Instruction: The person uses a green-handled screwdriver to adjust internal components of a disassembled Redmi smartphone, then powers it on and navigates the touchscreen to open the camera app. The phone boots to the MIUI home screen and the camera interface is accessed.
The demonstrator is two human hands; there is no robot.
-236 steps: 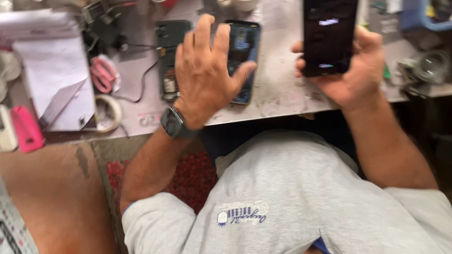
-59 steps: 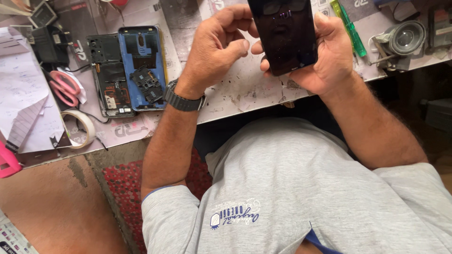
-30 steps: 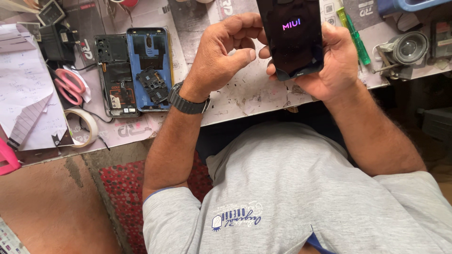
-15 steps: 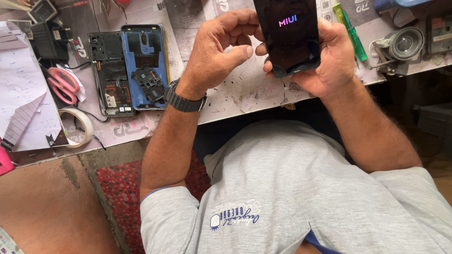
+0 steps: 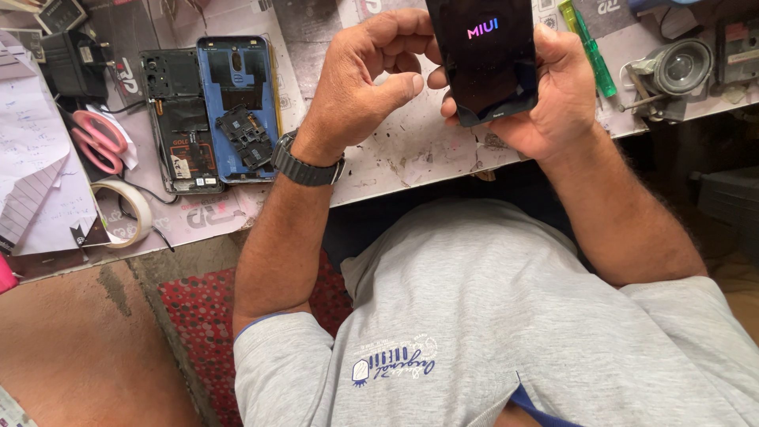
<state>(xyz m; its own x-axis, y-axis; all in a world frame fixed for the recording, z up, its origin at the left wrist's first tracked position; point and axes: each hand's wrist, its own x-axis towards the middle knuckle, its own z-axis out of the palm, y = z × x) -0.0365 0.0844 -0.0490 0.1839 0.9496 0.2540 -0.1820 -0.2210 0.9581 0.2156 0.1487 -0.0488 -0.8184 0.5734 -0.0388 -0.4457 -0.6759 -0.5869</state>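
Your right hand [image 5: 553,99] is cupped, fingers wrapped; your left hand [image 5: 360,83] is curled beside it, thumb extended.
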